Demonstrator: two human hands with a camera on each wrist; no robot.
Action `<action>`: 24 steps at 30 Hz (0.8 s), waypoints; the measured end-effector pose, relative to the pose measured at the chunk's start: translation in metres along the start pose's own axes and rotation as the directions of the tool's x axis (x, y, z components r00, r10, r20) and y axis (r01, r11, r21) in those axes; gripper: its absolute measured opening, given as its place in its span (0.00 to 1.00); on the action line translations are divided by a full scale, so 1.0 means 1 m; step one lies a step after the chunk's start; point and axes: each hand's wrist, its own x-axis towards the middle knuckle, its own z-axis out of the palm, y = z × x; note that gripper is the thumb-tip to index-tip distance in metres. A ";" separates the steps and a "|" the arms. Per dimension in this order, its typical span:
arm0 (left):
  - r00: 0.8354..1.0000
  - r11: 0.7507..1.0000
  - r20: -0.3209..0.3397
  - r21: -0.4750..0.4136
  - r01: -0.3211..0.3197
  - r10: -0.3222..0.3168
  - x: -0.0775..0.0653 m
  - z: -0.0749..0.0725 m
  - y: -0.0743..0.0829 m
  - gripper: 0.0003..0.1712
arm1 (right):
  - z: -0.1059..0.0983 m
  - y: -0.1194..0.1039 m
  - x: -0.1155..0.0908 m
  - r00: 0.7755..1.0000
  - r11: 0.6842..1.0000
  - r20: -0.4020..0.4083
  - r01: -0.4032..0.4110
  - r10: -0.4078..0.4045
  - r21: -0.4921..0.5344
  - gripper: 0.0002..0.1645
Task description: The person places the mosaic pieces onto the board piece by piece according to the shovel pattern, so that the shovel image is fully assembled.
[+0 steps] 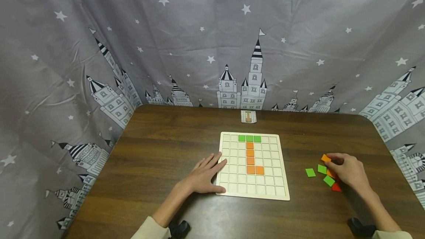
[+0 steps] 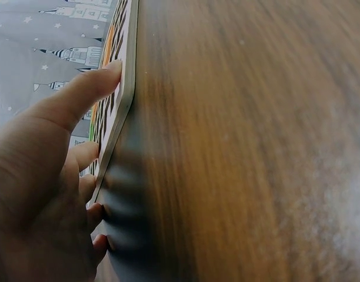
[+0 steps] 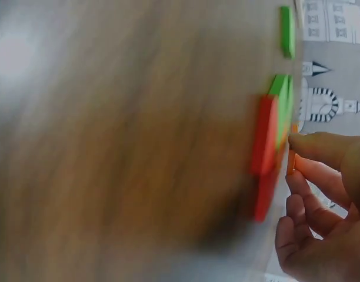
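A pale square grid board [image 1: 269, 180] lies on the table, with a row of green tiles [image 1: 249, 138] near its far edge. Below them a column of orange tiles [image 1: 250, 153] runs toward me, one more orange tile sitting beside its lowest. My left hand [image 1: 203, 175] rests on the board's left edge, fingers spread; its thumb [image 2: 97, 88] touches the rim. To the right, my right hand [image 1: 351, 170] pinches an orange square tile [image 3: 292, 160] between thumb and fingers. Loose green tiles [image 1: 310, 172] and a red tile [image 1: 336, 187] lie near that hand, some partly hidden by it.
A small pattern card [image 1: 248, 116] lies at the table's far edge, beyond the board. Behind the brown wooden table [image 1: 172, 135] hangs a grey curtain [image 1: 186, 43] printed with castles and stars.
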 end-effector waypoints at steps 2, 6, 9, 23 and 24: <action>1.000 1.000 0.000 0.000 0.000 0.000 0.000 0.000 0.000 0.54 | 0.003 -0.008 0.000 0.999 1.000 -0.023 0.024 -0.024 0.007 0.20; 1.000 1.000 -0.001 0.003 -0.002 0.002 0.000 0.000 0.000 0.54 | 0.009 -0.029 0.001 0.996 0.996 -0.040 0.087 -0.086 0.033 0.19; 1.000 1.000 0.001 0.005 0.001 -0.001 0.000 0.000 0.000 0.54 | 0.015 -0.049 0.002 0.993 0.991 -0.028 0.114 -0.112 0.064 0.18; 1.000 1.000 -0.005 0.002 -0.005 0.005 0.000 0.002 -0.002 0.54 | 0.054 -0.124 0.006 0.978 0.967 0.051 0.194 -0.204 0.165 0.17; 1.000 1.000 -0.006 0.003 -0.006 0.006 0.000 0.002 -0.002 0.54 | 0.058 -0.128 0.007 0.976 0.964 0.052 0.201 -0.213 0.174 0.16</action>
